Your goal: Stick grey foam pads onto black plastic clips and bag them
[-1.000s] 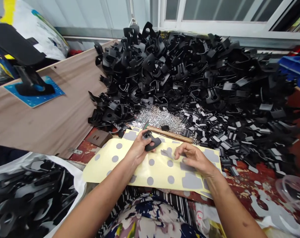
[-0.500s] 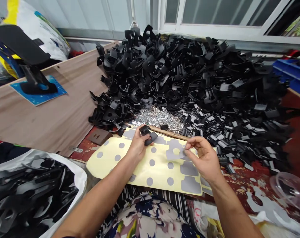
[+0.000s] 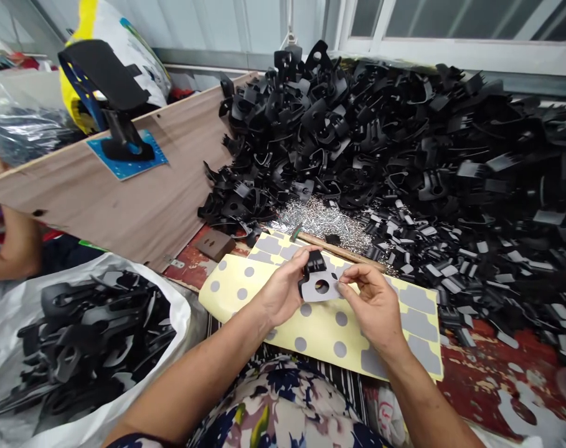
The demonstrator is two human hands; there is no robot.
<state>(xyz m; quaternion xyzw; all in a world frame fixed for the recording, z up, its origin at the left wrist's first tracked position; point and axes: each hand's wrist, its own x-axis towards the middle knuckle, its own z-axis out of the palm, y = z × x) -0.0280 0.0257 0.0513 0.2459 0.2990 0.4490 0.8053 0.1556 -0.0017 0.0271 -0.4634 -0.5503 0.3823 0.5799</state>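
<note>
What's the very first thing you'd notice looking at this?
The huge heap of black plastic parts filling the table's far side. In front of it, the left hand and right hand hold a black part with a grey sticker over a yellow sheet of grey dots.

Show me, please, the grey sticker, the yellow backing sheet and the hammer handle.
grey sticker (image 3: 328, 292): head view, its lower edge.
yellow backing sheet (image 3: 320, 323): head view, bare middle.
hammer handle (image 3: 341, 251): head view, wooden shaft.
</note>
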